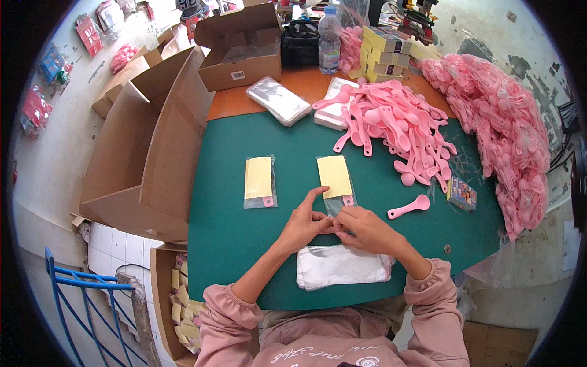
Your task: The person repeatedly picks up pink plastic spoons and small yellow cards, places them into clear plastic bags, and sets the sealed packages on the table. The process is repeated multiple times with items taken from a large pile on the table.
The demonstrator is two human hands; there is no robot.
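Note:
In front of me lies a clear plastic bag (332, 207) with a yellow card (334, 176) inside and a pink spoon's handle end (348, 200) showing below the card. My left hand (304, 221) has one digit stretched onto the card's lower edge, while its other fingers close at the bag's near end. There my right hand (367, 230) pinches the same end, fingertips touching the left hand's. A similar filled bag (261, 181) lies to the left. Nearer me is a stack of white, translucent bags (342, 268). One loose pink spoon (408, 207) rests right of my right hand.
A heap of pink spoons (397, 119) covers the green mat's (226, 244) far right. Bundled bagged spoons (489, 122) hang along the right edge. A small card stack (461, 194) sits nearby. Cardboard boxes (171, 140) stand left; a lower box (164, 306) contains filled bags.

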